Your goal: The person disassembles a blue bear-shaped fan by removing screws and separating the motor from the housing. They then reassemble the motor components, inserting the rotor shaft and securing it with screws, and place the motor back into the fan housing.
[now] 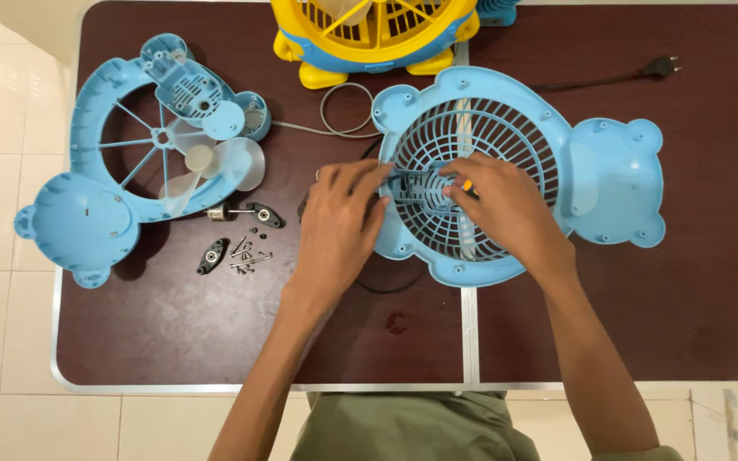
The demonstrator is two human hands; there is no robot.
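Both hands, left hand (341, 218) steadying the rim and right hand (499, 205) pinching a small orange-tipped tool (466, 183) at the hub, work the blue fan grille (506, 166) lying flat mid-desk (172, 333), with loose screws (248, 254) lower left.

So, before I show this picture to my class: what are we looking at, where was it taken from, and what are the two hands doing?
This is one picture from a camera worn on a person's head, looking down at a dark brown table. There is no machine, only two bare hands. Both rest on a light blue fan grille shaped like a bear: the left hand at its edge, the right hand over its middle, with something small and orange just showing at the fingertips. To the left lie the other blue fan half, clear fan blades and a heap of small screws. A yellow fan stands at the top, and a black plug lies at the right.
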